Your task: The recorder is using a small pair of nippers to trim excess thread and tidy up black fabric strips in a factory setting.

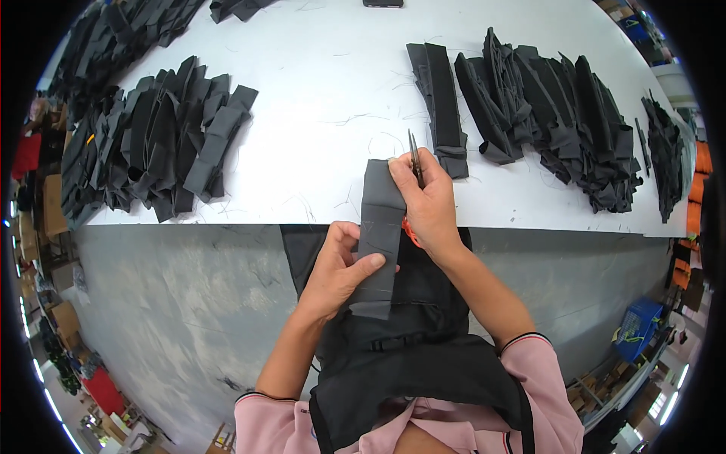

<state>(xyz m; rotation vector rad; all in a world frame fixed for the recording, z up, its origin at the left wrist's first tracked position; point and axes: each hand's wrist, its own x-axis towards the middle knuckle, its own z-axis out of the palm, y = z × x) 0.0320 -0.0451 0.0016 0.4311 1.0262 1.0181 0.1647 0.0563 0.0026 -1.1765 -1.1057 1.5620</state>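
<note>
Dark grey cloth strip [382, 195] is held lengthwise between a person's two hands at the near edge of a white table [325, 170], above a black apron [423, 374]. The right hand [431, 203] pinches its top corner while gripping orange-handled scissors [415, 157]; the left hand [331, 274] pinches it lower down, thumb on top. Dark strips lie heaped in a left pile [155, 144] and a right pile [571, 113].

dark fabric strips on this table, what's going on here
A person is handling one dark strip: the left hand grips its lower part, and the right hand pinches its top corner while also holding a pointed metal tool. Heaps of dark strips lie left and right on the white table.
</note>
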